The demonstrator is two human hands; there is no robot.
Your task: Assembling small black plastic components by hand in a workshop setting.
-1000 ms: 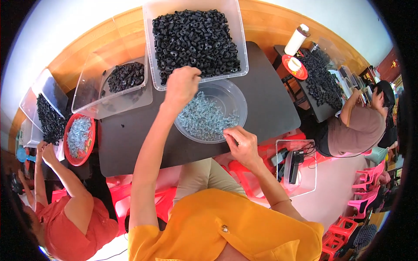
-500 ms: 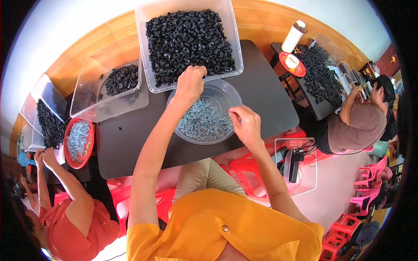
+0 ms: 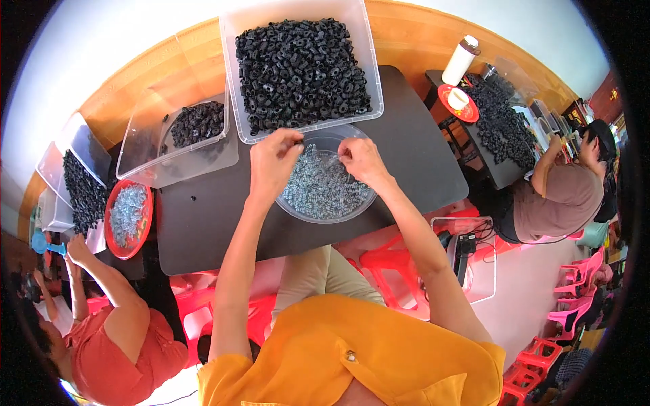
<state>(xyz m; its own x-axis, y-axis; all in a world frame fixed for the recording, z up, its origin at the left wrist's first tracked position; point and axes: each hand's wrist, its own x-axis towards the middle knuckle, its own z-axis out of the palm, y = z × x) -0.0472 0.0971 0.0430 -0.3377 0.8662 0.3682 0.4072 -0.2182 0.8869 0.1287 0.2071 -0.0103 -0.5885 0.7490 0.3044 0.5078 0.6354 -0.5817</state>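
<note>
My left hand (image 3: 275,164) is above the left rim of a round clear basin (image 3: 365,203), its fingertips pinched on what looks like a small black plastic part (image 3: 300,137). To its right, my right hand (image 3: 363,161) hangs over the basin with thumb and forefinger pressed together; whatever they hold is too small to make out. Many small shiny blue-grey pieces (image 3: 325,189) cover the basin's bottom. Just beyond my hands, a large clear bin (image 3: 376,101) is heaped with small hollow black plastic parts (image 3: 301,74).
A tilted clear box (image 3: 145,162) with black parts stands on the dark table (image 3: 203,230). Left, a person in red works beside a red tray (image 3: 143,233) of shiny pieces. A person in brown sits at another table right. Red stools (image 3: 389,260) stand below.
My left hand has drawn back from the bin's near edge toward me. My right hand has moved left and away from me, closer to the left. The left co-worker's hands have shifted.
</note>
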